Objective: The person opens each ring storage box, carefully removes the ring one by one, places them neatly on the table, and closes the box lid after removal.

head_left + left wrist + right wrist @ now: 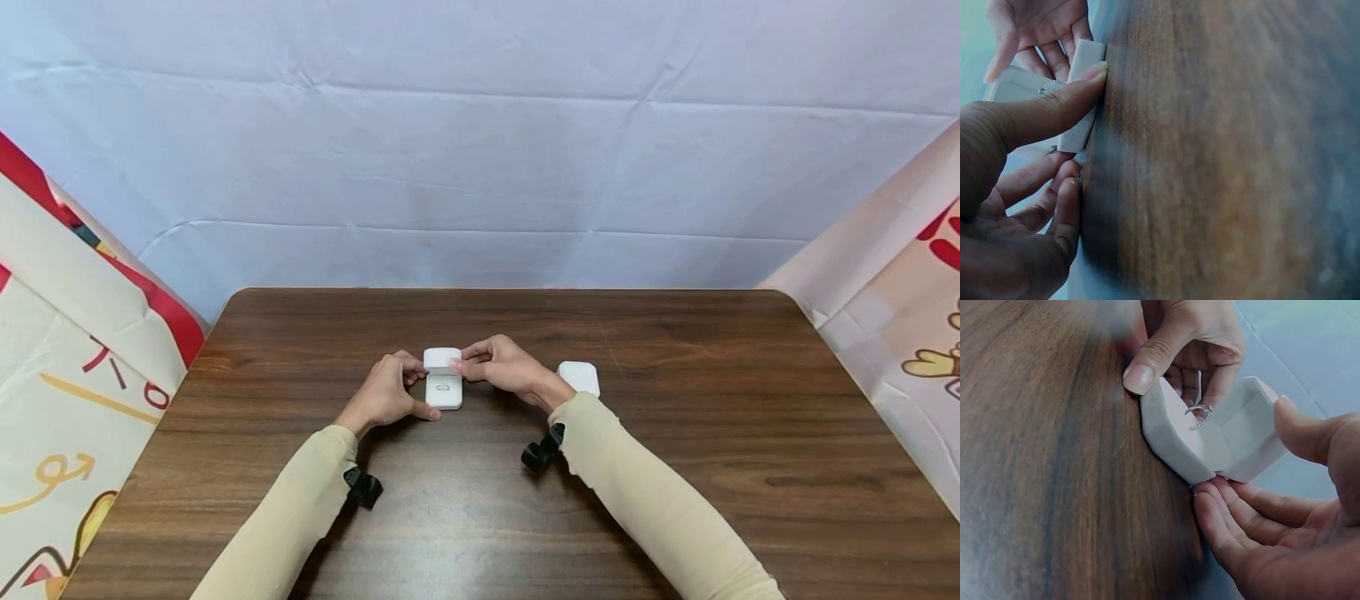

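A white ring box (444, 392) sits on the table with its lid (442, 359) raised. In its base stands a silver ring (1199, 417) set with small stones. My left hand (387, 390) holds the base from the left, its thumb (1140, 378) against the front edge and its fingers toward the hinge side. From the right, my right hand (512, 364) grips the lid, the thumb on the lid's front rim and the fingers behind, by the hinge. In the left wrist view, the left thumb partly hides the ring (1052, 87).
A white square piece (579, 378), like a box or cover, lies on the brown wooden table (450, 508) beside the right wrist. Pale cloth (480, 167) hangs behind the table's far edge. Printed cloth (75, 400) hangs at the left side.
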Available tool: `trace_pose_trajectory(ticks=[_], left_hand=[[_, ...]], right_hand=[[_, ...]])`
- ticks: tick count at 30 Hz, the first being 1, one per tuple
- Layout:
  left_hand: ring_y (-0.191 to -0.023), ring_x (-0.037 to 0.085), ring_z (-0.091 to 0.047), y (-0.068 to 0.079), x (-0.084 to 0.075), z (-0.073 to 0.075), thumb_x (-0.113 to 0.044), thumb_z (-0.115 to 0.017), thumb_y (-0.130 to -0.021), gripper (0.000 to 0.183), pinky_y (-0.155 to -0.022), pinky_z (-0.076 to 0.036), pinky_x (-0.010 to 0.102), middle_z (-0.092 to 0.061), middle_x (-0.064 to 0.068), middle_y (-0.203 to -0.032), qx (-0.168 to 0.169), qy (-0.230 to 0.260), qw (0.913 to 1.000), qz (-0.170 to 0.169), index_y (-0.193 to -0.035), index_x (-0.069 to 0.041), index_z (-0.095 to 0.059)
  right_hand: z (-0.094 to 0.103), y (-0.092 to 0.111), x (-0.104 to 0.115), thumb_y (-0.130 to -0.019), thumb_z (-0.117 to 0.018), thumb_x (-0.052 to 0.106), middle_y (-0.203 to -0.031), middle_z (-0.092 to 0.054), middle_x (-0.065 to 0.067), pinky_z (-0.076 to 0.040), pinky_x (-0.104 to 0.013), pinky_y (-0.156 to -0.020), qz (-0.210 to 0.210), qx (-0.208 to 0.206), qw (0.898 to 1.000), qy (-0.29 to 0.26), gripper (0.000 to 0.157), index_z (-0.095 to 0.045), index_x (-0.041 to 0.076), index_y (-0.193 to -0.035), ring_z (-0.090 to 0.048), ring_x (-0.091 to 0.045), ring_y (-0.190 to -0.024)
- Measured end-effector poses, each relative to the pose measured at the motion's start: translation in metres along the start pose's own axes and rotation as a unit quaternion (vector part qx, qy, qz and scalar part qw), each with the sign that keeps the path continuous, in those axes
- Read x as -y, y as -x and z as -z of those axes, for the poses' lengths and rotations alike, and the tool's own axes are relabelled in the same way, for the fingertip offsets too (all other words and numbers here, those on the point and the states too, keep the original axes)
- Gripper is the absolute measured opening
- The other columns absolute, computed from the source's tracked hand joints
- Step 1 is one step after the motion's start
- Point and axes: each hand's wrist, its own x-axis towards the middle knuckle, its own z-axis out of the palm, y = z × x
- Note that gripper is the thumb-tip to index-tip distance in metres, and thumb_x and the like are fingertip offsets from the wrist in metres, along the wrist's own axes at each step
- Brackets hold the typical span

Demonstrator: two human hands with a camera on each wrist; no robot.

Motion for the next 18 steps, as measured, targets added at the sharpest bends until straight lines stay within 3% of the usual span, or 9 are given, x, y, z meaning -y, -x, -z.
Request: trace_pose_trajectory(ticks=[11, 18], left_hand=[[-0.091, 0.024, -0.058, 0.000, 0.000, 0.000, -0.013, -0.100, -0.061, 0.054, -0.082, -0.048, 0.036, -0.063, 0.009, -0.099, 0.003, 0.002, 1.0000, 0.008, -0.104, 0.003, -0.072], [-0.091, 0.024, -0.058, 0.000, 0.000, 0.000, -0.013, -0.100, -0.061, 0.054, -0.083, -0.048, 0.036, -0.063, 0.009, -0.099, 0.003, 0.006, 0.9999, 0.011, -0.104, 0.003, -0.072]], right_hand=[[-0.006, 0.004, -0.003, -0.099, -0.068, 0.030, -0.117, -0.070, -0.013, -0.053, -0.037, -0.086, -0.006, -0.046, 0.999, 0.010, 0.052, -0.059, -0.006, -0.135, -0.068, -0.022, -0.105], [-0.008, 0.014, -0.005, -0.098, -0.071, 0.031, -0.116, -0.071, -0.009, -0.054, -0.036, -0.090, 0.037, -0.096, 0.992, 0.066, 0.045, -0.065, 0.000, -0.130, -0.067, -0.021, -0.106]])
